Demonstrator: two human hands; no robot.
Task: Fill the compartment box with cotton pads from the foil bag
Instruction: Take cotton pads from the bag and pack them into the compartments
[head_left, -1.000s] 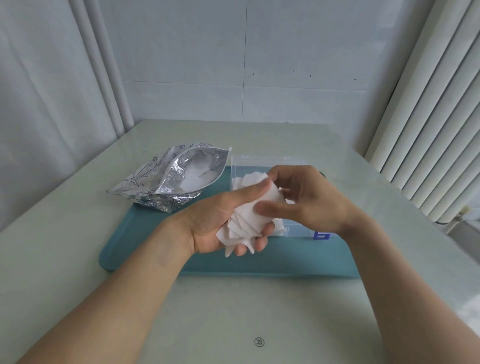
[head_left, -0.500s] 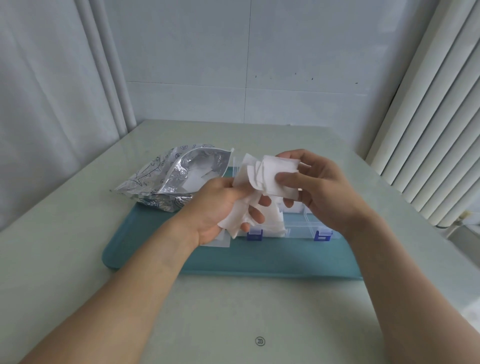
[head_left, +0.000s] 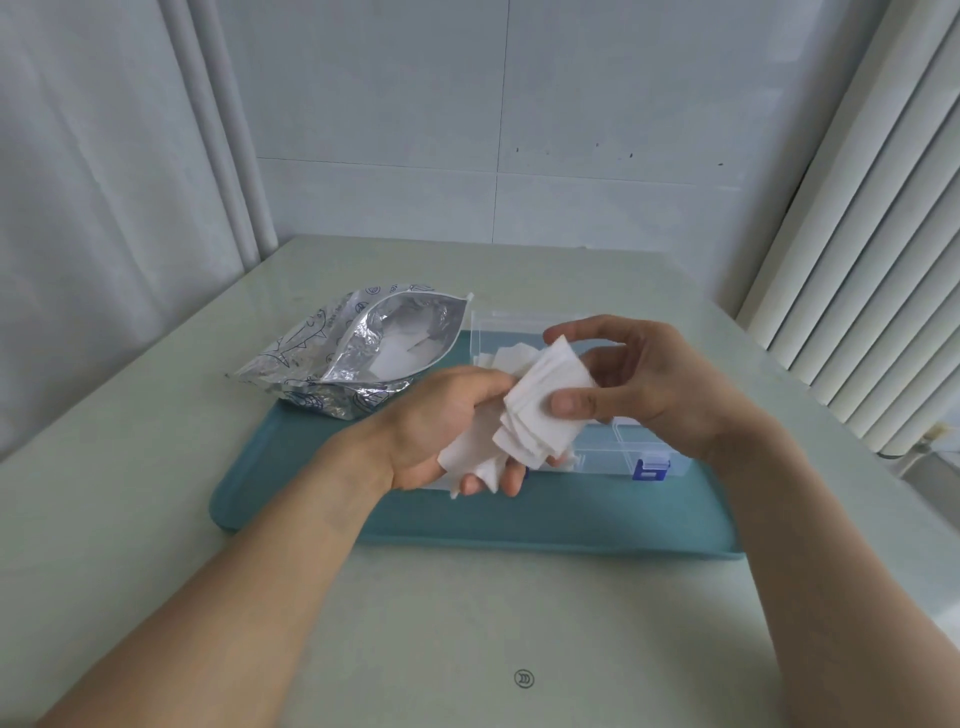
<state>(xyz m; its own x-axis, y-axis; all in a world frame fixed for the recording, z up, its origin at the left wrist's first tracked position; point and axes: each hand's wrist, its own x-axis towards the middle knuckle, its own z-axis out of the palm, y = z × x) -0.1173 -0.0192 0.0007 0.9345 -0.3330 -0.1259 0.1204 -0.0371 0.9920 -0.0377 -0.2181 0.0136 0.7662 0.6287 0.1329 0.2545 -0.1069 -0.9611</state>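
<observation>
Holding a fanned bundle of cotton pads at centre frame, both hands work above the compartment box. The left hand lies palm-up under the bundle, its fingers curled round the lower pads. The right hand pinches the upper pads, thumb on the near face and remaining fingers behind.

Key relation: the bundle's long axis runs from lower left to upper right of the frame, tilted rather than flat. The box sits directly beneath and behind the hands on the teal tray; its open compartments show at right of centre, just below the right hand, with a blue latch on the near edge. The right hand is the nearer of the two to those compartments, so it is the likely one to carry pads down.

Some pads appear to lie in the box already at its far left; the count cannot be determined.

The foil bag lies open at left of centre, partly on the tray and partly on the tabletop, with more pads visible inside, well apart from both hands.
</observation>
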